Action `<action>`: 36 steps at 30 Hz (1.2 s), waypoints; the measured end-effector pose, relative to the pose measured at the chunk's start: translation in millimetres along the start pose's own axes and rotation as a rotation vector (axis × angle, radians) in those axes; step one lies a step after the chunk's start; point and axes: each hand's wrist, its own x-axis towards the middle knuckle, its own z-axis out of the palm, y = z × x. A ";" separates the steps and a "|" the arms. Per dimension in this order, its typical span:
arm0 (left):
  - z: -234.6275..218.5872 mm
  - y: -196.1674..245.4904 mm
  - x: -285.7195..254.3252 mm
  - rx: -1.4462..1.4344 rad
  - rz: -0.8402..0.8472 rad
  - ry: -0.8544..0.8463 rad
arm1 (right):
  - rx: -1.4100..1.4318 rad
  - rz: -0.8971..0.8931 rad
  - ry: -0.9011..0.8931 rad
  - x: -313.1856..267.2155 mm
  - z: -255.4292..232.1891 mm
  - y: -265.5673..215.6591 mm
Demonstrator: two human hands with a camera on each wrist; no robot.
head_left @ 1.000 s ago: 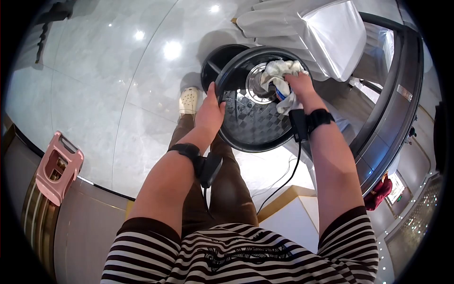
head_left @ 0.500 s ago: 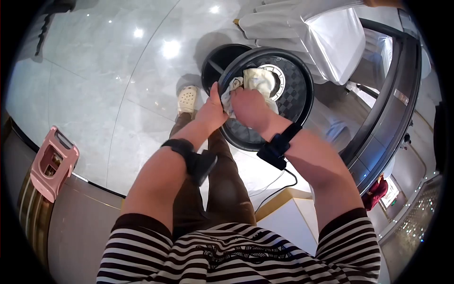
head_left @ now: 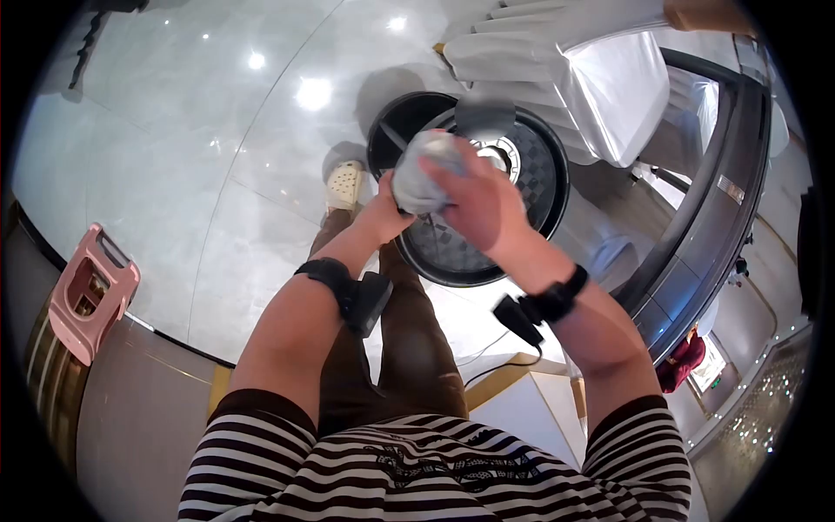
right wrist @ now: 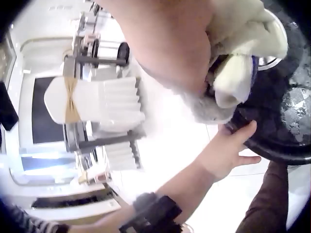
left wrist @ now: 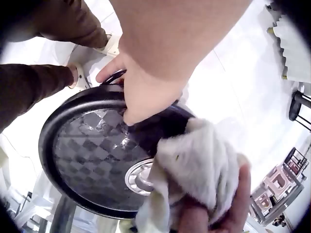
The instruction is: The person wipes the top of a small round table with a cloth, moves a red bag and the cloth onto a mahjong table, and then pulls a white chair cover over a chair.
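My left hand [head_left: 383, 217] grips the near left rim of a black round tray [head_left: 457, 257], with the thumb on the inner side, as the right wrist view shows. The tray has a checkered, shiny face and a silver ring [left wrist: 141, 175] in its middle. A crumpled whitish cloth [left wrist: 204, 162] is bunched in my right hand [head_left: 483, 204], blurred in the head view. It hangs over the tray's left side, close to my left hand. Folds of cloth hide some of the right fingers.
Behind the tray stands another black round vessel [head_left: 413, 113] with a divider. White-draped seating [head_left: 613, 96] and a dark curved table edge [head_left: 696, 252] lie to the right. A pink stool [head_left: 96, 296] is at left, a white box [head_left: 526, 413] near my legs.
My right hand has swept the cloth from the tray's far right side across to the left rim and lifted it, blurred now. The left hand stays on the rim while the tray tilts slightly.
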 end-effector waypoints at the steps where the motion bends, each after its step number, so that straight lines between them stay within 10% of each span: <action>1: -0.8 9.1 -0.7 -0.037 -0.163 -0.038 | -0.069 -0.134 0.053 10.0 21.6 4.7; 9: 33.9 -27.9 12.4 0.247 -0.159 0.174 | -0.193 -0.008 -0.237 53.0 46.7 15.6; 11: 22.7 6.1 -2.2 0.043 -0.369 0.234 | -0.165 0.136 -0.267 58.9 39.8 32.3; 16: 29.9 -17.7 1.1 0.007 -0.223 0.303 | -0.016 0.559 -0.254 66.9 -4.5 124.6; 27: 19.7 23.7 0.4 -0.004 -0.283 0.215 | 0.838 1.153 -0.032 -100.0 31.0 264.6; 33: 17.1 30.3 -4.9 -0.103 -0.293 0.218 | 1.337 1.490 0.135 -252.6 152.5 244.4; 36: 16.4 16.6 -0.8 0.015 -0.301 0.224 | 1.706 1.461 0.372 -252.8 145.2 131.6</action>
